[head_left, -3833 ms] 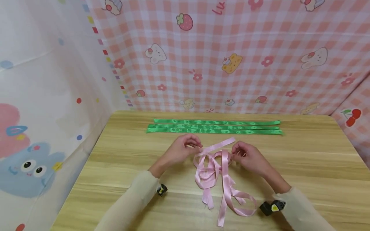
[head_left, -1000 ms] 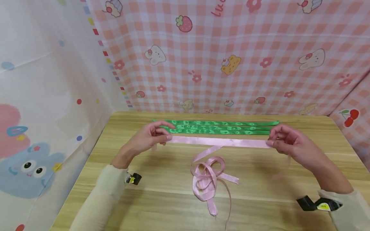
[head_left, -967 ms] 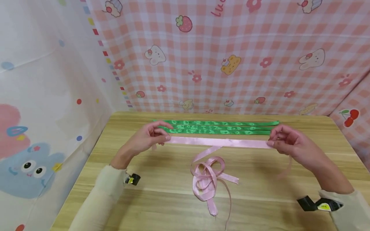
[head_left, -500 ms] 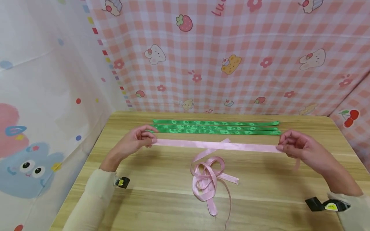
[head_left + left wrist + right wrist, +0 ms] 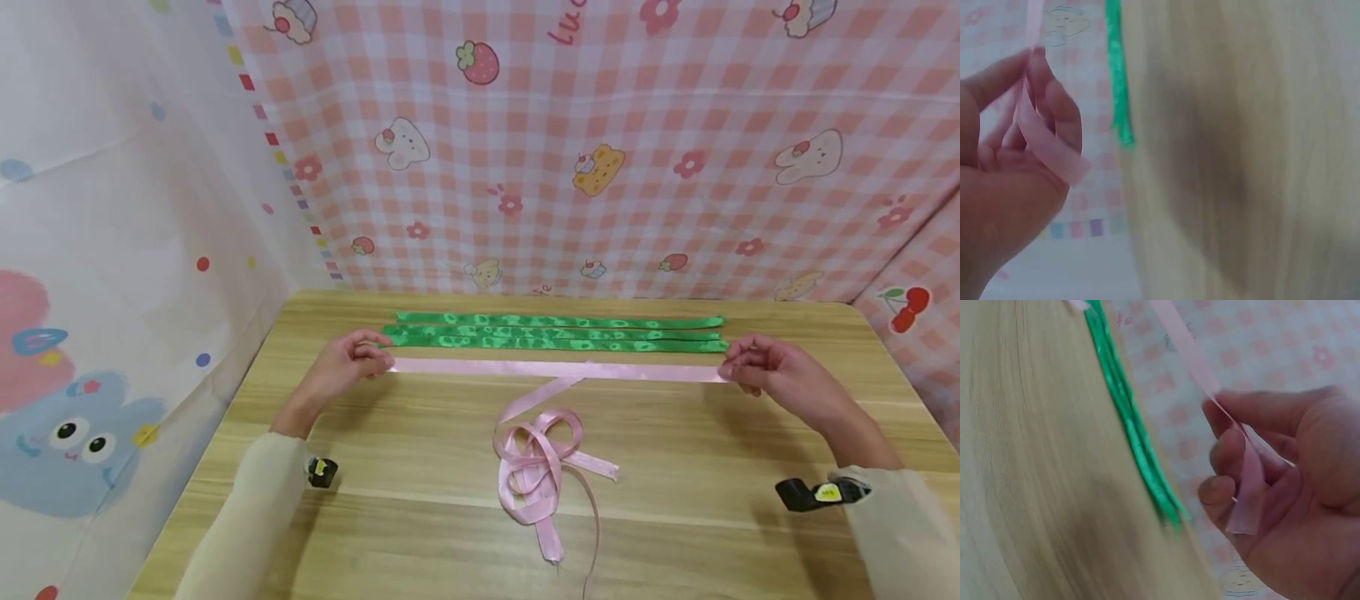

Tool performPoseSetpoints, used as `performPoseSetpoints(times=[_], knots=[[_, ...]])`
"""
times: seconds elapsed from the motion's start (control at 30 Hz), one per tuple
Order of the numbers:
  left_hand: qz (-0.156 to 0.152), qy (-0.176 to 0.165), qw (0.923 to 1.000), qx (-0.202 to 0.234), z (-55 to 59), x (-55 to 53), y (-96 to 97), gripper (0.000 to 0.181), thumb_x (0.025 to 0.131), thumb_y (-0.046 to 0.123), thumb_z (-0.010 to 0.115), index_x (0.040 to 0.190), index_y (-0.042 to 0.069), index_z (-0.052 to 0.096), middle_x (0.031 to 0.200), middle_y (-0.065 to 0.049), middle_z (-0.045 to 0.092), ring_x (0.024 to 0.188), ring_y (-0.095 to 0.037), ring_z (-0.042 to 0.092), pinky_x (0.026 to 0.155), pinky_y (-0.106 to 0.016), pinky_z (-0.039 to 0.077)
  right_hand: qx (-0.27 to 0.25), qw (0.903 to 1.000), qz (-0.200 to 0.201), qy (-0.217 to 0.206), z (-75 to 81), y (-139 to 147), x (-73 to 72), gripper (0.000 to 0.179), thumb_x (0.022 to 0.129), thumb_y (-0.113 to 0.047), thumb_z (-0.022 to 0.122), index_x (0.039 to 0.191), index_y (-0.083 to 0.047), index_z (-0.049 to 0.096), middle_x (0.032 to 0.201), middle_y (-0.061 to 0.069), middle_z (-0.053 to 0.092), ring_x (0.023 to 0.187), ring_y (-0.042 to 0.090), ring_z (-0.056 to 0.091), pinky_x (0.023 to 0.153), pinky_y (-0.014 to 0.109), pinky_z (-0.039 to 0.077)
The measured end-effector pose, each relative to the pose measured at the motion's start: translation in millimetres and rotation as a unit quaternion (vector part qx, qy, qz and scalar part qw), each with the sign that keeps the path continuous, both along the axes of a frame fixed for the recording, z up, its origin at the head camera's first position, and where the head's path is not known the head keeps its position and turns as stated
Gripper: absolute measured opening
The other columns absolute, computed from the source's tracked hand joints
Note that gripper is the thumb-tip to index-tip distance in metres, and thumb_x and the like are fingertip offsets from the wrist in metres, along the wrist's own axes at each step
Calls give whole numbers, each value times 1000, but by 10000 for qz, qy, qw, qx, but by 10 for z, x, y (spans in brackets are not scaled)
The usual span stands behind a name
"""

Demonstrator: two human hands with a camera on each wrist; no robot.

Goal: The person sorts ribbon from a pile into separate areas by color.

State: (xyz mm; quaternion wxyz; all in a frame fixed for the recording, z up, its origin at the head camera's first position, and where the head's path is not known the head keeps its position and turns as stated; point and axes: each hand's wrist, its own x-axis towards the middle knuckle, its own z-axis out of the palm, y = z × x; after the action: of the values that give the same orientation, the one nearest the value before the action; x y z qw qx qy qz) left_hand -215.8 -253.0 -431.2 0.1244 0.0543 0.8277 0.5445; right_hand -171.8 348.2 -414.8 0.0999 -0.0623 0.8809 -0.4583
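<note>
Pinching with thumb and fingertips on both sides now: gripping the pink ribbon (image 5: 555,368) near one end with the left hand (image 5: 345,365), left of centre in the head view, and near the other with the right hand (image 5: 780,372), over toward the right. Stretching it nearly straight across the middle of the frame, seemingly clear of the table (image 5: 405,467), just below the green strips (image 5: 525,342) in the picture. Nicely lined up, almost parallel with them!

Over to the wrist views: curling the remaining fingers loosely, letting a left tail (image 5: 1054,153) dangle past the pinch at the left of one picture, and a right tail (image 5: 1247,509) hang against the curled fingers, right of centre in the other.

How to handle it well? Best, by this reckoning, to match both hands in height and pull evenly, just enough to take out any sag, without letting smooth ribbon slip through so light a pinch. Worth checking for twist at either tail; if lowering, worth bringing both ends down together.

Careful at lower centre, too: mind the pink tangle (image 5: 542,508) and the loose strand (image 5: 538,400) slanting up from it to the stretched length. Impossible to tell whether touching or merely passing beneath. Safer to lift clear than to drag it along.
</note>
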Motion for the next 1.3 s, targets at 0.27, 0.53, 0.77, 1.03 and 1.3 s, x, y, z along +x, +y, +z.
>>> performPoseSetpoints(times=[0.27, 0.53, 0.77, 1.03, 1.3], knots=[[1038, -10, 9946, -35, -221, -105, 197, 34, 91, 6, 70, 119, -8, 56, 90, -7, 75, 77, -9, 67, 70, -23, 54, -310, 9909, -1156, 615, -349, -153, -314, 22, 96, -13, 65, 103, 4, 53, 72, -13, 61, 63, 4, 54, 54, 22, 48], [1053, 58, 9904, -891, -293, -103, 245, 25, 89, 7, 71, 111, -1, 62, 73, 6, 61, 68, -5, 52, 61, -17, 44, 274, 9910, -1263, 351, -553, -196, -278, 22, 98, -14, 63, 107, 4, 52, 82, 3, 67, 66, 4, 57, 55, 23, 50], [734, -113, 9945, -735, -273, -59, 47, 28, 90, 3, 70, 115, -4, 61, 79, 5, 66, 71, -2, 55, 62, -17, 46, 313, 9958, -862, -33, -552, -55, -173, 25, 97, -17, 65, 105, 4, 53, 77, 2, 66, 64, 7, 57, 53, 25, 50], [427, -580, 9959, -540, -275, -16, -149, 29, 92, 1, 66, 118, -5, 57, 82, 0, 68, 76, -12, 65, 68, -24, 55, 263, 9968, -640, -394, -556, 55, -135, 27, 94, -14, 69, 105, 5, 53, 76, -2, 68, 62, 8, 57, 55, 29, 53], [721, -769, 9934, -455, -284, 10, -281, 37, 93, 7, 69, 124, -6, 54, 88, 1, 72, 77, -10, 67, 69, -24, 56, 229, 9951, -839, -462, -561, 182, -78, 34, 92, -19, 72, 107, 4, 53, 72, -7, 67, 62, 9, 58, 55, 30, 54]])
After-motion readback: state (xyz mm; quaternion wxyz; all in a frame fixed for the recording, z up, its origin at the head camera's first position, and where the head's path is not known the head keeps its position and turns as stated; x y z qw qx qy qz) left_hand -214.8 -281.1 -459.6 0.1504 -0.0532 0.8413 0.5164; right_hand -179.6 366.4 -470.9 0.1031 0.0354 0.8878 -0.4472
